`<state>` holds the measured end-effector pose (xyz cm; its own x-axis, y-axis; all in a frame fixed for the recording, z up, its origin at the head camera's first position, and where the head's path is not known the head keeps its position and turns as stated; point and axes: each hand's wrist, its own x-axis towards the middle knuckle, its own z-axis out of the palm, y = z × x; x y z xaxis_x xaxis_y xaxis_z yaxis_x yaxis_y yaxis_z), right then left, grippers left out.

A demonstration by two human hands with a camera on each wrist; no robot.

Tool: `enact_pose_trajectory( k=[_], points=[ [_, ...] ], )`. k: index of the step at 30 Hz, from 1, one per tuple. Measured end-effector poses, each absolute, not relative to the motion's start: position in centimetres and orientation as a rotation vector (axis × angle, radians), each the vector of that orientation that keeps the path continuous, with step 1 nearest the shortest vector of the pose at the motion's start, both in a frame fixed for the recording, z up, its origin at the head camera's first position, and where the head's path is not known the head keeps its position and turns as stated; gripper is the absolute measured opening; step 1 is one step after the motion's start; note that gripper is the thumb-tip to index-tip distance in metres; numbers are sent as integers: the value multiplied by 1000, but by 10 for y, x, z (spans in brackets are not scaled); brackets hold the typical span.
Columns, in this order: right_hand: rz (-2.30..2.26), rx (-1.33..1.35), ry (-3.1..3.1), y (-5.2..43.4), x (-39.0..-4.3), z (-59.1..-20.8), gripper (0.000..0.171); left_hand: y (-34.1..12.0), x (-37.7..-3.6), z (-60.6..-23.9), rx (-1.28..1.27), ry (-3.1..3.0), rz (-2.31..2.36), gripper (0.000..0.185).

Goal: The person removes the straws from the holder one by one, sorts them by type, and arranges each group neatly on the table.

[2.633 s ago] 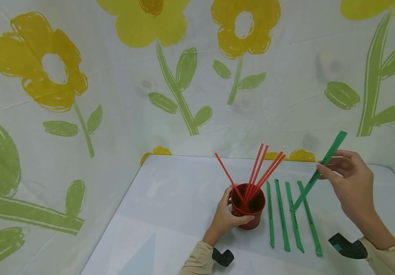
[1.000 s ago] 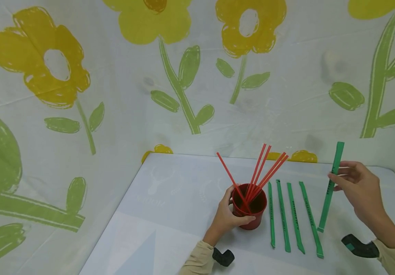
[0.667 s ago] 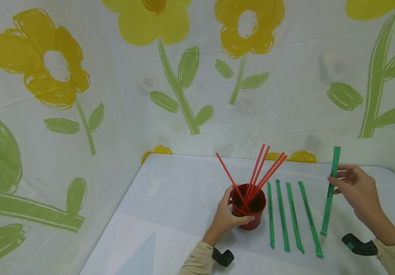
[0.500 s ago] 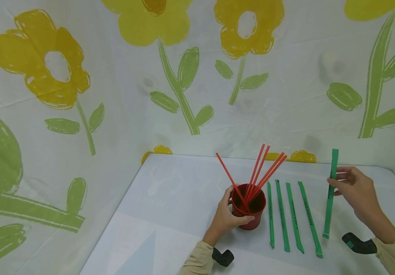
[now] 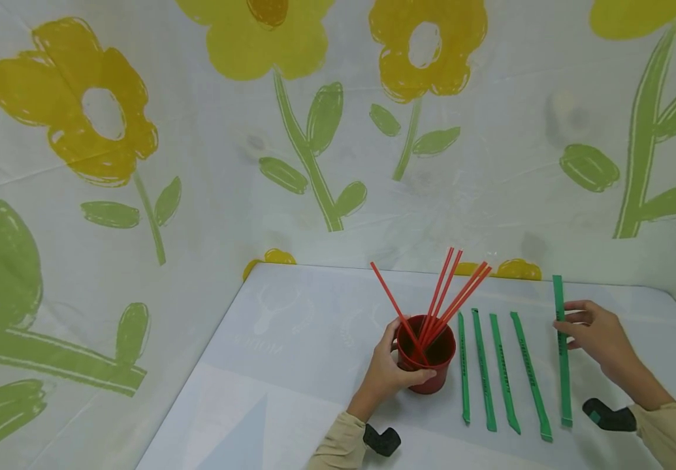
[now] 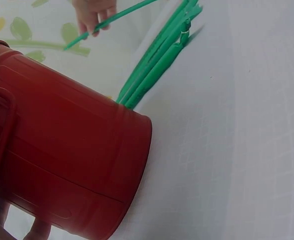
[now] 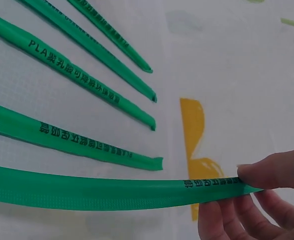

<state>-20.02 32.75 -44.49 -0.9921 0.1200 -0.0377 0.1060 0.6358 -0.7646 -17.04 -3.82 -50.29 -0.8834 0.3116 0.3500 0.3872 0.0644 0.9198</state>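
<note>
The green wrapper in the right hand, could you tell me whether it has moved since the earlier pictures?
Yes. The green wrapper, pinched by the right hand, has come down and rightward from above the four lying wrappers, now flat beside them.

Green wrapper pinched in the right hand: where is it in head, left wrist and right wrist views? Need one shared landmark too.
Head: held green wrapper at lower right, rightmost strip, pinched by the right hand.
Left wrist: thin diagonal strip at top centre, in the far-off fingers.
Right wrist: wide band across the bottom, pinched at its right end.
Shared landmark: the row of four green wrappers lying on the table beside it.
</note>
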Motion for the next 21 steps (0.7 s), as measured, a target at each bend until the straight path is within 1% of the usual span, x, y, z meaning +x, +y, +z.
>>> enact_pose_trajectory(
  k=[4, 7, 10, 17, 21],
  points=[
    [1362, -164, -2857, 346, -214, -473, 63, -38, -170, -503, -722, -2266, -1973, 81],
    [1388, -145, -2875, 353, -218, -486, 65, -39, -169, -503, -715, -2277, -1955, 81],
    [1397, -167, -2904, 349, -216, -482, 64, -38, -169, -502, -711, -2279, -1948, 82],
    [1376, -179, -2991, 331, -205, -457, 58, -38, -168, -500, -708, -2273, -1970, 83],
    [1403, -184, -2999, 329, -206, -457, 59, -39, -168, -501, -702, -2278, -1966, 83]
  ],
)
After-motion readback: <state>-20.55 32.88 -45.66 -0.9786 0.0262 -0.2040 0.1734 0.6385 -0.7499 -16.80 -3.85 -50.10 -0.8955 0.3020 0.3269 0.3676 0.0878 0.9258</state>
